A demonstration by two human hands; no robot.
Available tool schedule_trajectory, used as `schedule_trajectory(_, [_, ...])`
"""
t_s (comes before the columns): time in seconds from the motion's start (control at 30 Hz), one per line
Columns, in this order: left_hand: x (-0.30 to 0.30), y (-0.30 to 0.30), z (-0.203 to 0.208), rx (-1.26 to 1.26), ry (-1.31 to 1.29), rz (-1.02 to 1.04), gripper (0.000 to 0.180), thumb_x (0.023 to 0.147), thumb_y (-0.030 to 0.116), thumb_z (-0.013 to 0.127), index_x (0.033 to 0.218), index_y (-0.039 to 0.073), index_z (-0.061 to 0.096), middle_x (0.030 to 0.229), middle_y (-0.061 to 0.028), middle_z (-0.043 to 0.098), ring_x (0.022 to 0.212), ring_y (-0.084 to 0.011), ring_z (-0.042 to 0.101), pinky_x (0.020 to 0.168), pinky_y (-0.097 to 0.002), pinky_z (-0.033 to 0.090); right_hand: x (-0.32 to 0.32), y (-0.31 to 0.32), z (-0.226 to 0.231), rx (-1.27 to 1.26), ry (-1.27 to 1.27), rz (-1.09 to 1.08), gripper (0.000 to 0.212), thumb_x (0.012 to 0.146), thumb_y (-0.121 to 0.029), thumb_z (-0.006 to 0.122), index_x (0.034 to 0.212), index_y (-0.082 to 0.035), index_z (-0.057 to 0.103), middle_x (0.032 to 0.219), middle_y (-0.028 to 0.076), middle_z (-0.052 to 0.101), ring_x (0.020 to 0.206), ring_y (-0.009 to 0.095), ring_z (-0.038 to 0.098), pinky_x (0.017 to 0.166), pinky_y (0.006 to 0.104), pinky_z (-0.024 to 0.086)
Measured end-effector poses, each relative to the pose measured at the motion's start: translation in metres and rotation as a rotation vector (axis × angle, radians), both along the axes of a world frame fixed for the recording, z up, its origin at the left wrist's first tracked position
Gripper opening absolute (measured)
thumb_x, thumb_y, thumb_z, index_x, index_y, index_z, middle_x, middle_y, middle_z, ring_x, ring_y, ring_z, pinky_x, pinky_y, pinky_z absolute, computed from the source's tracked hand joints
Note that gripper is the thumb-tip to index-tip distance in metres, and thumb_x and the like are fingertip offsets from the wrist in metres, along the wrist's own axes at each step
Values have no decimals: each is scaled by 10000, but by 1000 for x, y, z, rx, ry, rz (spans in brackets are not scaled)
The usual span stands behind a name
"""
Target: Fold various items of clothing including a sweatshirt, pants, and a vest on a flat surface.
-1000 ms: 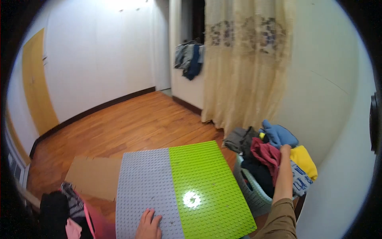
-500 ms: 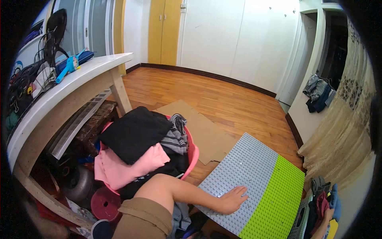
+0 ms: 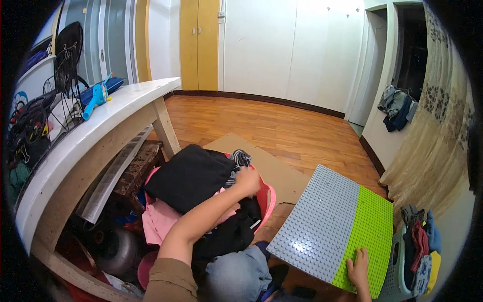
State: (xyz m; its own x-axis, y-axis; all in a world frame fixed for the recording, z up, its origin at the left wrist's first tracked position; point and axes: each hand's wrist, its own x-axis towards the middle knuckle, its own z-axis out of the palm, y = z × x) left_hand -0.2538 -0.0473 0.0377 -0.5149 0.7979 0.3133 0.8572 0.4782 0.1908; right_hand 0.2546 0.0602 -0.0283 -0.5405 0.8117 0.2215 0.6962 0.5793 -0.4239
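black-and-grey patterned cloth garment [image 3: 241,158]: head view, at far right rim of reddish-pink plastic basket [image 3: 271,201], next to folded black cloth garment [image 3: 193,176]. basket at person's l. side, prob. for easy reach. l. hand [image 3: 247,181] at patterned garment, fingers look curled but blurred; can't tell if cloth is pinched. r. hand [image 3: 358,270] on green half of grey-and-green studded plastic board [image 3: 317,216], fingers loosely spread, nothing gripped; prob. steadies it. light-green plastic basket [image 3: 392,283] w/ clothes beyond board's r. edge.
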Motion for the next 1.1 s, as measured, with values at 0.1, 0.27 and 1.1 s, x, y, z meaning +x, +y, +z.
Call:
schedule_trajectory(0.1, [-37,-23,-30,-234,98,-5,239,703,185,623,932,123,645,1090,-136,501,1046,-315,462,833,-423,433,-18,-14,-1,113,-130,-80,518,825,-181,532,1263,40,366,1339,287,298,1265,415,254,1046,494,184])
schedule_trajectory(0.27, [-49,-3,-45,-199,170,83,236,741,196,615,972,160,649,1055,-148,528,1008,-322,508,833,-422,450,-13,-45,-6,132,-133,-114,533,819,-188,541,1268,37,365,1360,272,281,1279,401,240,1052,488,174])
schedule_trajectory(1.1, [154,-9,248,613,-1017,-1181,99,877,115,550,812,43,533,777,-22,601,709,-98,590,650,-255,504,-85,-61,240,-16,979,383,546,788,-146,582,1266,12,370,1248,189,421,1165,280,419,976,377,338])
